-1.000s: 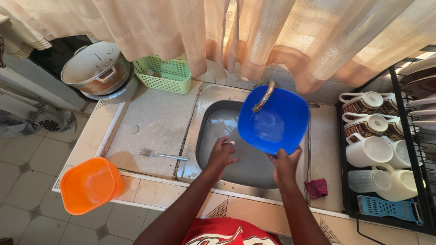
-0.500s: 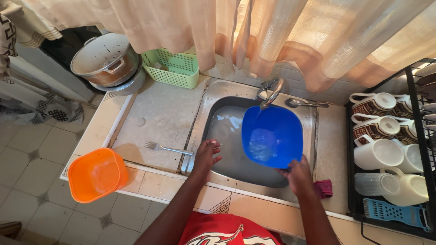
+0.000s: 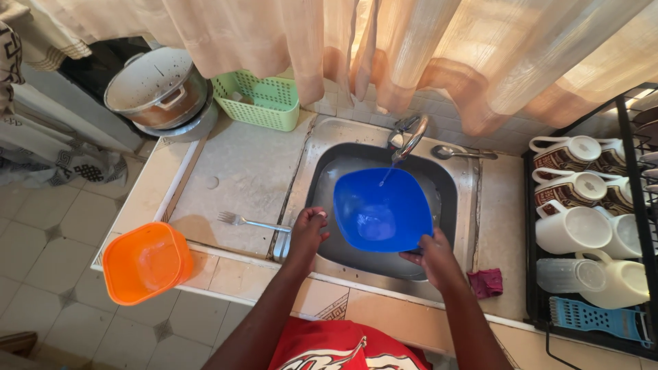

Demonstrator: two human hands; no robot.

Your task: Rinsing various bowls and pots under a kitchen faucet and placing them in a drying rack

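A: What takes up most of the scene?

B: A pale stone desk (image 3: pixel 240 171) under peach curtains (image 3: pixel 411 48), with a steel sink (image 3: pixel 452 205) set into it and tiled floor (image 3: pixel 41 226) to the left. On the far right stands a black wire dish rack (image 3: pixel 637 226) full of white mugs (image 3: pixel 572 229).

A: And the person's work?

B: The right hand (image 3: pixel 432 257) grips the near rim of a blue square plastic bowl (image 3: pixel 382 209), held over the sink under the curved metal tap (image 3: pixel 408 137). A thin stream of water runs into it, and only a little has pooled inside, so the rinsing looks midway. The left hand (image 3: pixel 308 229) rests loosely curled on the sink's edge, holding nothing.

A: What else waits nearby?

B: An orange plastic bowl (image 3: pixel 144 264) sits at the desk's near-left corner, a steel pot (image 3: pixel 157 89) and a green plastic basket (image 3: pixel 260 99) at the back, a metal fork (image 3: pixel 250 223) just beside the left hand, a spoon (image 3: pixel 462 152) behind the sink, and a dark red cloth (image 3: pixel 485 282) near the right hand.
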